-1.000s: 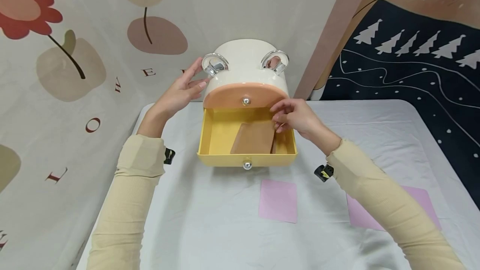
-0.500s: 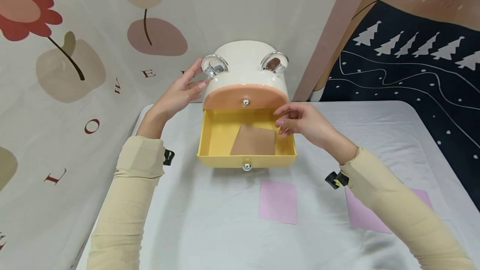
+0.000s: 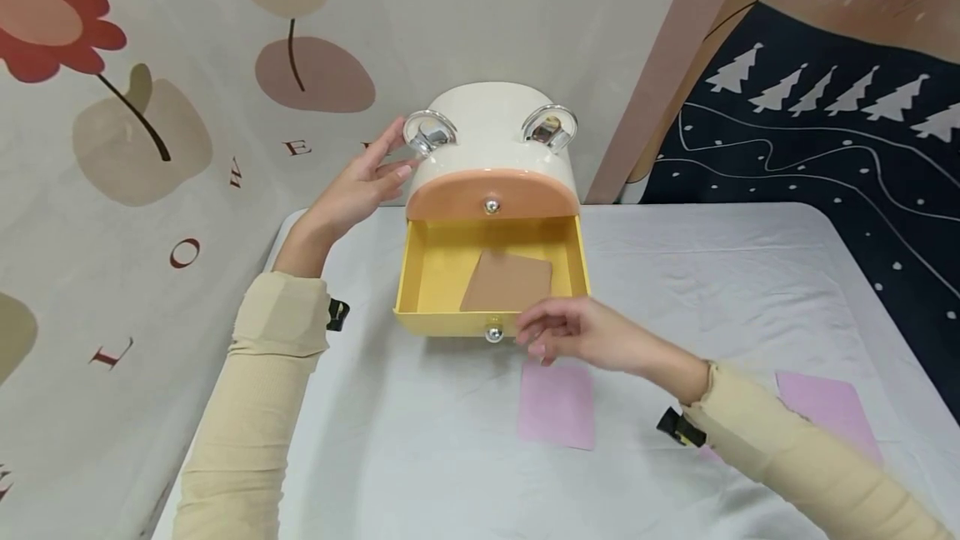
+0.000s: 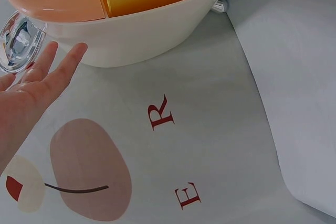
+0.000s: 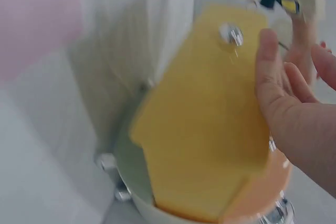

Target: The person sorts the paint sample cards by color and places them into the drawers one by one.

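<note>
A white cabinet (image 3: 495,123) with an orange top drawer front and two silver, mirror-like rings stands against the wall fabric. Its yellow drawer (image 3: 420,323) is pulled out, with a flat brown sheet (image 3: 508,283) lying tilted inside. My left hand (image 3: 358,190) rests with extended fingers at the cabinet's left side, by the left ring. In front of the drawer's right part is my right hand (image 3: 585,333), fingers loosely bent and holding nothing. The silver knob (image 3: 493,333) is just left of its fingertips; whether they touch the drawer front I cannot tell.
A pink sheet (image 3: 557,411) lies on the white cloth in front of the drawer. Another pink sheet (image 3: 832,411) sits farther right, partly covered by my right sleeve. Printed fabric hangs behind, and a dark cloth with white trees (image 3: 810,123) is at the right.
My right hand has left the drawer's right side and moved down and toward me, to the drawer front. The brown sheet now shows fully. My left hand has stayed in place.
</note>
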Action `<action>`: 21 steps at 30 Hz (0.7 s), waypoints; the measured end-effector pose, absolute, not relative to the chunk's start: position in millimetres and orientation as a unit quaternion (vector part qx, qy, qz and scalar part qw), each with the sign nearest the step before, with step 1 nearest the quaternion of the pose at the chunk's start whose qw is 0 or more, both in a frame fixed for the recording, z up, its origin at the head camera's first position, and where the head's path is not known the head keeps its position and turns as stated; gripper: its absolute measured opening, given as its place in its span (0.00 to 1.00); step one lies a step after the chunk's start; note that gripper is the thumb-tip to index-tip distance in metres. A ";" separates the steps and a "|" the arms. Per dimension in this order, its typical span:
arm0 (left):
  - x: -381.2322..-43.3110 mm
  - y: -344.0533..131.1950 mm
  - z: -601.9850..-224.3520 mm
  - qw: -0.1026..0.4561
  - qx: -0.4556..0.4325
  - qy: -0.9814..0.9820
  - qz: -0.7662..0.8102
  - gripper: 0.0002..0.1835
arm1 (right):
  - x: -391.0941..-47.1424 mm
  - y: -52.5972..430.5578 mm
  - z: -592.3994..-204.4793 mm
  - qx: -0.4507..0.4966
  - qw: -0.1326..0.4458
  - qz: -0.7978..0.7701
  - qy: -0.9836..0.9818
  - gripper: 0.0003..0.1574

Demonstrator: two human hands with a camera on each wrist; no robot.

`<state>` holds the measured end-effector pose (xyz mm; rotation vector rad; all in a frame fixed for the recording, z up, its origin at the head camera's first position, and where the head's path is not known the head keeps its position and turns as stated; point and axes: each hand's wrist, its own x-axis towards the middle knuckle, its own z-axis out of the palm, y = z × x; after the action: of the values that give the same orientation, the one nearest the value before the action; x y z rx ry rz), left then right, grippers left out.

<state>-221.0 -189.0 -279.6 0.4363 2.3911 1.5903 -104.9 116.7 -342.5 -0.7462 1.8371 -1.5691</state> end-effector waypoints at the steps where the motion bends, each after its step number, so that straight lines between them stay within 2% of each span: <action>1: -221.1 -189.1 -279.5 0.118 0.149 0.817 0.544 0.34 | -102.0 114.9 -347.0 -0.286 0.306 -0.587 0.692 0.21; 9: -221.1 -189.7 -280.3 0.117 0.151 0.818 0.543 0.35 | -94.1 107.6 -376.5 -0.300 0.284 -0.569 0.711 0.30; 21: -220.4 -189.4 -279.4 0.117 0.145 0.821 0.540 0.35 | -111.7 106.9 -374.9 -0.298 0.266 -0.569 0.719 0.28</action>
<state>-220.4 -189.4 -279.4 0.4231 2.4021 1.5806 -111.7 106.9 -374.9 -0.8045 1.9406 -1.5369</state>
